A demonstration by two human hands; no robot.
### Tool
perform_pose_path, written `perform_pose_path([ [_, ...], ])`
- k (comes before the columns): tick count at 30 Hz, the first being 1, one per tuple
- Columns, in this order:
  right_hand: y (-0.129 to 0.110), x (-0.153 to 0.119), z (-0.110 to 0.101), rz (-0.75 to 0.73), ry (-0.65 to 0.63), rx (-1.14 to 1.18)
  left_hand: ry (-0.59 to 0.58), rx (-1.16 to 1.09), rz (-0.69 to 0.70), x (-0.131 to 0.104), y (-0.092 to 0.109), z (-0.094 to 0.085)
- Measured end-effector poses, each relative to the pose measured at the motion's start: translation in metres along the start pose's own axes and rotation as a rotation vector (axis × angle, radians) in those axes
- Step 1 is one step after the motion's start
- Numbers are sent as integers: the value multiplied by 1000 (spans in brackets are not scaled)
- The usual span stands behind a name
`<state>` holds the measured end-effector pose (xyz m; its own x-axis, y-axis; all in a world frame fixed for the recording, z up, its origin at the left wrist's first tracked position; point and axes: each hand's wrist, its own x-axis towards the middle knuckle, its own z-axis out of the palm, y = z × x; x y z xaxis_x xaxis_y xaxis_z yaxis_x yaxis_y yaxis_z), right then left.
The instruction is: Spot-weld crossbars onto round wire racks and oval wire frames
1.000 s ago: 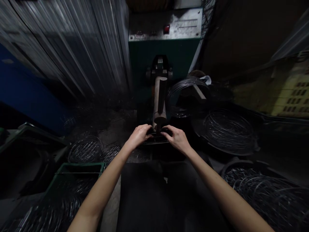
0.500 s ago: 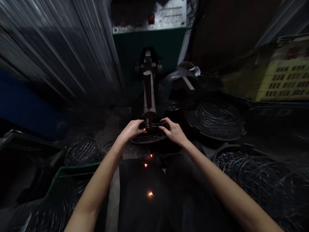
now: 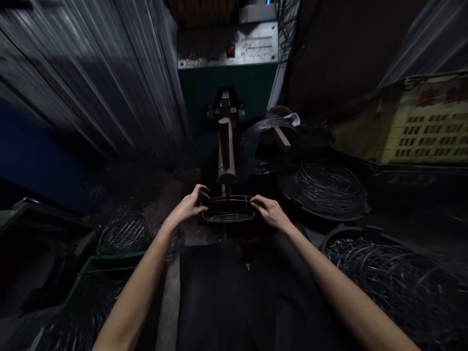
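- Wire frame point(image 3: 228, 218): suspended between the two hands, just below the lower end of the metal rod point(image 3: 226, 151) that projects from the green machine point(image 3: 201, 85). The far rim lies close to the rod tip; contact cannot be confirmed.
- Right hand point(image 3: 268, 210): thumb and fingers pinched on the right end of the rim. This edge hold presumably leaves the middle of the frame free beneath the rod.
- Left hand point(image 3: 190, 204): at the opposite end, fingers curled, thumb tip set apart from them and at the rim (whether it grips the wire cannot be told). Support from two ends would probably keep the frame level.
- Forearms: spread wide, apparently to keep both wrists clear of the rod.
- Wire rings point(image 3: 325, 187): heaped in a round tray point(image 3: 329, 218) at the right, likely placed there for easy reach.
- Green crate point(image 3: 82, 282): at the left, near the forearm, holding wire pieces (too dark to identify further).
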<state>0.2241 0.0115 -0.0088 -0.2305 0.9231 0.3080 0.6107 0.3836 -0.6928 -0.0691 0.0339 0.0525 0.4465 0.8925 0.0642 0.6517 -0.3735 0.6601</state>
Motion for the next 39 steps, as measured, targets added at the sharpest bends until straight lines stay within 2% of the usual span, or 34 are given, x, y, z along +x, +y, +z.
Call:
perform_pose_path([
  [2, -17, -1, 5, -49, 75, -112, 48, 63, 10, -3, 6, -3],
  [4, -32, -1, 11, -101, 103, -262, 85, 167, 26, -2, 18, 2],
  [7, -49, -1, 18, -147, 72, -427, -14, 295, 18, 6, 33, 17],
  [9, -55, 0, 20, -144, 56, -430, -73, 307, 17, 10, 37, 25],
  [11, -59, 1, 20, -106, 46, -362, -71, 300, 32, 11, 37, 29],
  [16, -61, 7, 16, 28, 6, -199, -42, 317, 62, 7, 35, 28],
  [20, -60, 11, 15, 14, -35, -183, -33, 322, 65, 9, 36, 31],
  [26, -59, 19, 10, 29, -9, -168, 4, 303, 55, 16, 37, 29],
  [33, -56, 31, 7, 11, -10, -165, -41, 282, 32, 30, 35, 22],
  [39, -52, 34, 9, 14, -22, -190, -50, 264, 26, 34, 32, 22],
])
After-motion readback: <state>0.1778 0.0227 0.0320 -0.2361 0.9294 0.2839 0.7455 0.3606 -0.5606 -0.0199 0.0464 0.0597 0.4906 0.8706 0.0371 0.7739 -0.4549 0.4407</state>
